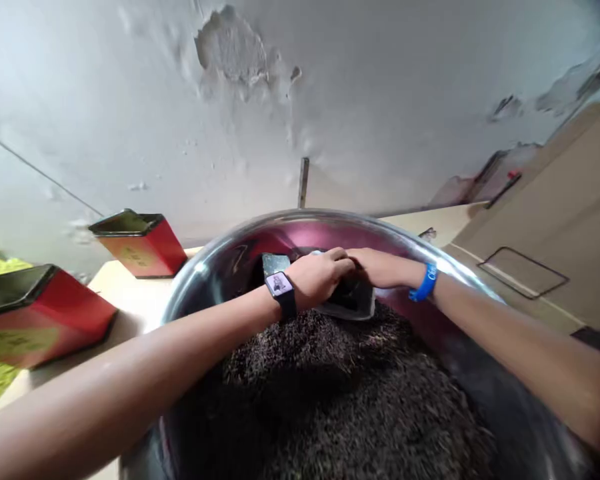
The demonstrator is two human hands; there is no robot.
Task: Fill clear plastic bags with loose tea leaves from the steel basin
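Head view: dry-looking leaves point(400, 407) heap low in frame, likely light and brittle. At centre, a container point(361, 308), probably stiff, best taken by its rim. The left hand point(316, 279) curls its fingers over it, right hand point(377, 267) alongside; whether either grips, I can't tell.

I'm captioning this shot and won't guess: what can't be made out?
All in the head view:
Right hand: fingers mostly hidden by the left hand.
Container: far side largely covered by both hands.
Basin: near side cut off by the bottom edge.
Nearer tin: cut off by the left edge; label blurred.
Watch: display too small to read.
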